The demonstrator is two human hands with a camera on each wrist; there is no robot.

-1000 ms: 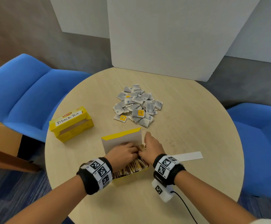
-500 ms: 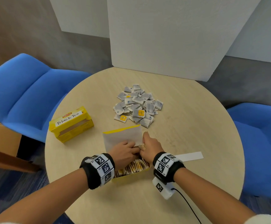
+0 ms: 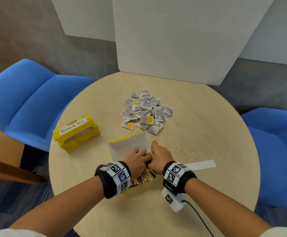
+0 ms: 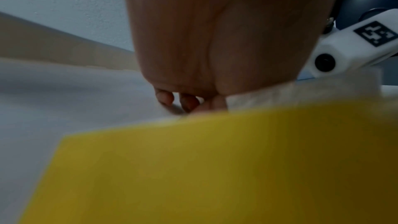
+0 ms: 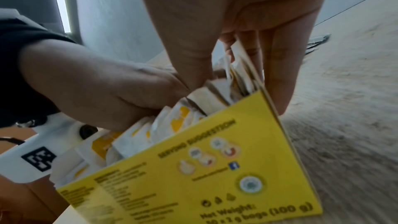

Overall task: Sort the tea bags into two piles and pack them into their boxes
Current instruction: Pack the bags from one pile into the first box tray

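Note:
An open yellow tea box (image 3: 140,184) stands near the table's front edge, its white-lined lid (image 3: 129,146) tipped back. Yellow-tagged tea bags (image 5: 172,122) stand packed in a row inside it. My left hand (image 3: 136,161) curls its fingers down into the far end of the row. My right hand (image 3: 161,154) reaches in beside it, pinching a bundle of bags between thumb and fingers (image 5: 247,48), with the little finger outside the box wall (image 5: 215,176). A loose pile of grey tea bags (image 3: 146,112) lies further back. A second yellow box marked Black Tea (image 3: 76,132) lies open on the left.
A white paper strip (image 3: 199,165) lies right of my right wrist. The round wooden table (image 3: 207,134) has blue chairs on the left (image 3: 28,100) and right (image 3: 276,151). A white board (image 3: 173,40) stands at the table's far edge.
Both hands have shifted a little toward the far end of the near box, still among the bags. More of the packed row shows behind my wrists.

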